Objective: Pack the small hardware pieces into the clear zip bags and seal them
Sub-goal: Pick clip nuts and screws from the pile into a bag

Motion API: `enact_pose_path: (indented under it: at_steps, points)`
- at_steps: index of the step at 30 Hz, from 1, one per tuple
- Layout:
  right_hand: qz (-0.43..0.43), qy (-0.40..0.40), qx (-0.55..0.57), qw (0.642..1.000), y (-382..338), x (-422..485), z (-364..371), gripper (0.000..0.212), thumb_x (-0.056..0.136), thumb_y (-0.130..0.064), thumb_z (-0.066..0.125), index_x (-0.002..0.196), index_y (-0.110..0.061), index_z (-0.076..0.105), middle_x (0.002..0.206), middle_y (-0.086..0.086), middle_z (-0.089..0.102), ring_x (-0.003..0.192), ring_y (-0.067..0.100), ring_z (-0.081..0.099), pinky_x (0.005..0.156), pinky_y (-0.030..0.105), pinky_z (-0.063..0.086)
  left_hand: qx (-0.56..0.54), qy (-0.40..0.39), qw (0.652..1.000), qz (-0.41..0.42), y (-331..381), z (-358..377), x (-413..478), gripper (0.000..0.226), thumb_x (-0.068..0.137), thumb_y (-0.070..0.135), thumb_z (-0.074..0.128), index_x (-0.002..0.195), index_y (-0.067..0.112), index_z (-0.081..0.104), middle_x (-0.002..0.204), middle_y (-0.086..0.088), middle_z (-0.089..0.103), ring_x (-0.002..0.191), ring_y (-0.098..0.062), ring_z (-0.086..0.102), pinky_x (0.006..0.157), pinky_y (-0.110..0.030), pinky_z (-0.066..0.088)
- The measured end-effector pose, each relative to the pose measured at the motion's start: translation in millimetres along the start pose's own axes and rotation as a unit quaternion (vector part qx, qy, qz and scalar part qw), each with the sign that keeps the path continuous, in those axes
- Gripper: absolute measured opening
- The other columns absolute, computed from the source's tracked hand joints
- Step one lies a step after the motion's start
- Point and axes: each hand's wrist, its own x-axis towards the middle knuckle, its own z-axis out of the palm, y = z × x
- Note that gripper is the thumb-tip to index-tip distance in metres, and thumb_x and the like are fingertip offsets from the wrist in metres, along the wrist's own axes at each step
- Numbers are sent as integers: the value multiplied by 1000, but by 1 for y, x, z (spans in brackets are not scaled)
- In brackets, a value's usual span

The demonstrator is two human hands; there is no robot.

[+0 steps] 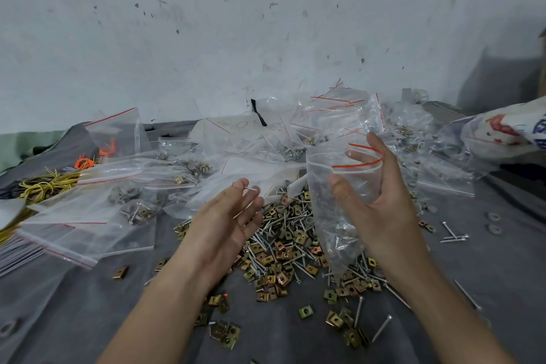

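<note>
My right hand (pixel 381 201) grips a clear zip bag (pixel 334 216) with a red-lined mouth, held upright and open above the pile; a few screws lie in its bottom. My left hand (pixel 227 221) hovers palm-up to the left of the bag, with thin silver screws (pixel 249 188) resting against its fingers. Below both hands lies a heap of silver screws and brass-coloured clip nuts (pixel 283 251) on a grey cloth (pixel 88 304).
Filled and empty zip bags (pixel 97 210) crowd the left and the back toward the wall. Yellow and orange wire ties (pixel 47 183) lie far left. A printed sack (pixel 508 130) sits at right. Loose screws and washers (pixel 455 235) scatter on the right.
</note>
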Motion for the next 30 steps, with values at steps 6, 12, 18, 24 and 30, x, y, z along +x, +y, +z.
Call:
enact_pose_path:
  at_steps: [6, 12, 18, 24, 30]
  points:
    - [8, 3, 1, 1000, 0, 0, 0, 74, 78, -73, 67, 139, -71, 26, 146, -28, 45, 134, -12, 37, 109, 36, 38, 183, 27, 979, 91, -6, -1, -1, 21, 98, 22, 57, 112, 21, 73, 84, 6, 64, 71, -8, 59, 62, -23, 51]
    - [9, -2, -4, 1000, -2, -1, 0, 73, 81, -66, 69, 139, -71, 26, 150, -23, 43, 138, 4, 40, 111, 42, 38, 290, 35, 946, 138, -9, 0, -2, 28, 99, 11, 56, 108, 28, 76, 88, 10, 72, 73, -3, 58, 76, -28, 51]
    - [5, -1, 3, 1000, 0, 0, -1, 73, 83, -63, 71, 140, -69, 27, 147, -29, 44, 136, -6, 39, 109, 34, 37, 291, 24, 944, 154, -9, 1, -3, 26, 97, 11, 60, 111, 29, 73, 83, 10, 68, 73, -3, 60, 76, -29, 49]
    - [4, -6, -2, 1000, -1, 0, -1, 74, 79, -70, 68, 140, -70, 26, 140, -39, 42, 127, -24, 34, 99, 23, 33, 261, 18, 952, 158, -7, 3, -1, 22, 93, 6, 63, 109, 21, 67, 84, 6, 68, 74, -7, 63, 70, -25, 47]
    - [-2, -16, -7, 1000, -2, -1, 0, 74, 80, -67, 67, 142, -67, 25, 138, -38, 44, 126, -24, 35, 94, 14, 32, 254, 28, 948, 190, 3, 17, -2, 11, 92, 25, 65, 98, 22, 73, 86, 9, 73, 76, -4, 64, 67, -19, 52]
